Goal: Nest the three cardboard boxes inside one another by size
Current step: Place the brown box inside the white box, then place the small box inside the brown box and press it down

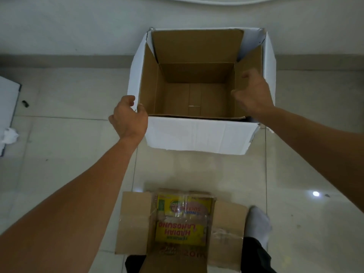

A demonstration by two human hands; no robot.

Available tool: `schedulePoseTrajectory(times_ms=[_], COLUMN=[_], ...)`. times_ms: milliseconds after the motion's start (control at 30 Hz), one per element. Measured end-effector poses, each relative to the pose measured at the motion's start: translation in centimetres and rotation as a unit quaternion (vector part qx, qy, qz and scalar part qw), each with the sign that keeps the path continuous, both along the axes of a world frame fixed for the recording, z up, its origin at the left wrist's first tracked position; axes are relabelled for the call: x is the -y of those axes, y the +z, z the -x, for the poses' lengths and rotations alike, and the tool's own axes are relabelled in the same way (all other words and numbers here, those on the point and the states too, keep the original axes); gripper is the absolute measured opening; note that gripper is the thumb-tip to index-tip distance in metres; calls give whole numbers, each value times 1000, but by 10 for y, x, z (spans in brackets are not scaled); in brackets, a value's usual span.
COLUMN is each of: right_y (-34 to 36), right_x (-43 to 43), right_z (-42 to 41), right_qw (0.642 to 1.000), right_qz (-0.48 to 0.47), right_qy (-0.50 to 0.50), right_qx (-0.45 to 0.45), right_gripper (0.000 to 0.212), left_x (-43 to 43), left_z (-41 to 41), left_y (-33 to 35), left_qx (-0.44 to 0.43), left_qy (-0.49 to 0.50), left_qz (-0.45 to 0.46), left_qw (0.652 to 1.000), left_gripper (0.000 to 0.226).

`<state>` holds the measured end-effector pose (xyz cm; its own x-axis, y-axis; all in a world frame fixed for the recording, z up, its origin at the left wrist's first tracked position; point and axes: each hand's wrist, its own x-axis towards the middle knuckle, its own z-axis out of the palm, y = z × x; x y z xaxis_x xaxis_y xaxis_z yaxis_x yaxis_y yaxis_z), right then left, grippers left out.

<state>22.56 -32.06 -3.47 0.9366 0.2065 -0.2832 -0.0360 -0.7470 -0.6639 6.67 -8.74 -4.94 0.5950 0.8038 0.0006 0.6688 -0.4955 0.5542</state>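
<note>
A large box (199,134), white outside and brown inside, stands open and empty on the tiled floor ahead of me. My left hand (129,118) curls around its near left corner, fingers on the rim. My right hand (254,93) hovers over the box's right inner wall with fingers loosely bent, holding nothing. A smaller brown box (181,221) with open flaps and yellow printed labels sits near my feet, below the large box. A third box is not in view.
My foot in a white sock (258,221) rests beside the smaller box's right flap. A white sheet (7,107) and crumpled paper (9,134) lie at the far left. A wall with a grey skirting runs behind the large box.
</note>
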Motion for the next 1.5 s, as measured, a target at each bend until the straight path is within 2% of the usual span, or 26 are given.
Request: schedulePoseTrajectory(times_ms=[300, 500, 733, 833, 1067, 1300, 1400, 1500], right_y=[6, -26, -77, -98, -148, -182, -191, -195], right_x=[13, 41, 87, 109, 145, 164, 167, 170], right_z=[147, 266, 367, 390, 421, 429, 427, 420], right_qw=[1000, 997, 991, 989, 983, 977, 975, 964], right_qz=[-16, -17, 36, 61, 93, 124, 140, 126], right_qy=[0, -42, -35, -27, -14, -27, -67, -146], right_qx=[-18, -57, -127, -129, -161, -169, -157, -186], right_gripper=[47, 47, 52, 53, 55, 61, 64, 65], left_x=[47, 58, 70, 79, 94, 89, 83, 78], left_z=[115, 223, 313, 336, 366, 368, 365, 366], left_y=[0, -28, -79, -107, -160, -197, -206, -208], left_qx=[-22, -78, -160, -173, -164, -146, -190, -213], left_qy=[41, 2, 3, -6, 2, 119, 148, 156], left_qz=[79, 116, 130, 127, 142, 178, 171, 168], left_qw=[996, 990, 978, 977, 976, 966, 955, 950], left_gripper=[27, 31, 40, 47, 82, 98, 107, 111])
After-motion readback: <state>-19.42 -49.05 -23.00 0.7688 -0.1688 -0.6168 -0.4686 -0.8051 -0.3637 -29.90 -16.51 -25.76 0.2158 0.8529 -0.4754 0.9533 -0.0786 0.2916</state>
